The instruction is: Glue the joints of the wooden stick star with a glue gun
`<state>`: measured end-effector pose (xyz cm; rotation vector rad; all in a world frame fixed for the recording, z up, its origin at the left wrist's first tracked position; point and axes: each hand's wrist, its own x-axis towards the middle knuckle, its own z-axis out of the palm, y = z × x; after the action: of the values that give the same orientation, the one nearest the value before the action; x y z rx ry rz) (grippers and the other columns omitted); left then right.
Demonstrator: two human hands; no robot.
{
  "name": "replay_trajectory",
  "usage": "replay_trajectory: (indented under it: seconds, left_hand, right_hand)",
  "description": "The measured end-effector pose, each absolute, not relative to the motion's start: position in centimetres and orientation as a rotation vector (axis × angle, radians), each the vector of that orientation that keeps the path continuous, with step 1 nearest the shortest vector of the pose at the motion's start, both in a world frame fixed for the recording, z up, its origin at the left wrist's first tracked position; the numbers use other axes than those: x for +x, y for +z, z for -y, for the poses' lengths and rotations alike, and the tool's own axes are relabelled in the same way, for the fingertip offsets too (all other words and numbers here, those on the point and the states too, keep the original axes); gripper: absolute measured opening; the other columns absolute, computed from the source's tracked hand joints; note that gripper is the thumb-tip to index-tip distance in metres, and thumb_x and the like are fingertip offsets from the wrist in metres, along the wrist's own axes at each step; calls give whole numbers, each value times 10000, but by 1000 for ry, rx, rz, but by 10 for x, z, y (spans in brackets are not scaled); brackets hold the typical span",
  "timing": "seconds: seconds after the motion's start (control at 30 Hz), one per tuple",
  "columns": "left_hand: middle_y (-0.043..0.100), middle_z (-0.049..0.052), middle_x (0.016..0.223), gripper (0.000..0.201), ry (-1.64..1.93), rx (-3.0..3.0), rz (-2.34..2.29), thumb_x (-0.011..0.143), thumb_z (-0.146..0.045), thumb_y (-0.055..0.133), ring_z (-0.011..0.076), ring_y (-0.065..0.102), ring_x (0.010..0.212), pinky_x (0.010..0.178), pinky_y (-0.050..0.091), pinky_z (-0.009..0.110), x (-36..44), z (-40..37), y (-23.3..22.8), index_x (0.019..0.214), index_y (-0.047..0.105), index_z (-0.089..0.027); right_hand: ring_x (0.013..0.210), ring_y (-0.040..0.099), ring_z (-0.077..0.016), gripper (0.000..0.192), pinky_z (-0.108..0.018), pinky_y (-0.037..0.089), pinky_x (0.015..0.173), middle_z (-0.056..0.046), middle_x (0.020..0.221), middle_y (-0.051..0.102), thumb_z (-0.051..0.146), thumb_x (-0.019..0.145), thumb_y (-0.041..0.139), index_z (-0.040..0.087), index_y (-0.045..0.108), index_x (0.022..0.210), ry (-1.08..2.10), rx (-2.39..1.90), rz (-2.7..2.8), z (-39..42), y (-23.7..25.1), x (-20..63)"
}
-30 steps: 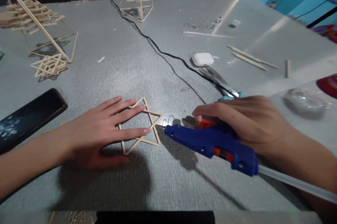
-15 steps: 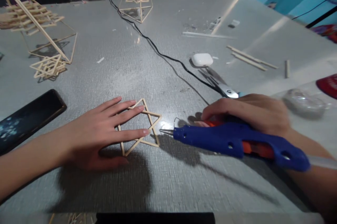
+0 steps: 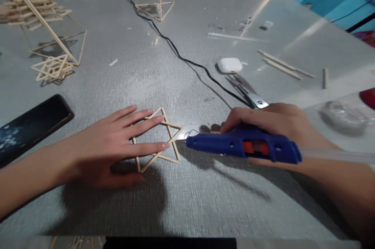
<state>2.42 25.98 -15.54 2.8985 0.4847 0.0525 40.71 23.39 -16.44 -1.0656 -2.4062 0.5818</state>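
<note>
1. At the near middle of the table (image 3: 205, 210), under your left hand (image 3: 118, 141), lies the star (image 3: 172, 139); that hand is spread flat over it from nine o'clock, clasping nothing.
2. At three o'clock of the star, your right hand (image 3: 272, 118) grips the glue gun (image 3: 216, 145); its nozzle (image 3: 180, 141) is right by the sticks, contact unclear.
3. Your index fingertip (image 3: 165, 146) sits near that nozzle; a slip could burn it; too light a press could let the star skew.
4. Toward one o'clock of the glue gun, the cord (image 3: 195, 63) runs by the scissors (image 3: 259, 102); a snag could jerk your aim.
</note>
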Motion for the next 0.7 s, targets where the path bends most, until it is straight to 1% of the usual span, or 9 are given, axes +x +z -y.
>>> replay_trajectory:
  seconds: [0.1,0.2,0.27,0.37,0.53,0.7]
  left_hand:
    - [277,124,1844,717,68,2890,-488,998,-432,731,401,241,1716,1366,233,670,24,-261,-156,1662,466,-371]
    - [298,157,1830,712,82,2892,-449,1008,-442,710,434,271,1700,1343,257,707,24,-263,-158,1669,459,-359]
    - [308,162,1826,723,94,2893,-422,1003,-446,712,447,291,1690,1334,270,717,24,-265,-159,1672,453,-359]
    - [332,154,1819,735,128,2893,-410,983,-458,736,453,317,1678,1333,283,712,23,-267,-161,1661,469,-360]
    - [350,161,1810,693,152,2888,-412,991,-473,734,449,339,1670,1337,283,698,23,-266,-161,1633,509,-341]
    - [363,181,1800,703,148,2894,-393,1005,-486,727,475,325,1669,1314,298,725,23,-266,-161,1650,491,-334]
  right_hand:
    - [408,541,-160,279,-342,377,466,44,660,707,589,1011,610,313,640,982,571,-1061,2419,-235,-163,407]
    - [401,522,-140,157,-308,378,443,55,629,663,449,995,619,299,637,954,550,-1087,2474,-241,-152,407]
    - [395,498,-127,106,-288,365,416,66,578,609,378,960,639,291,637,899,557,-1105,2529,-247,-138,404]
    - [373,438,-110,150,-280,293,367,73,501,530,313,904,687,276,619,775,539,-1141,2609,-258,-116,394]
    - [400,495,-107,120,-260,330,381,71,509,556,224,850,672,262,623,747,512,-1096,2667,-264,-97,377]
    - [431,529,-112,151,-248,348,378,74,526,575,193,797,746,263,623,744,511,-1142,2682,-261,-99,376]
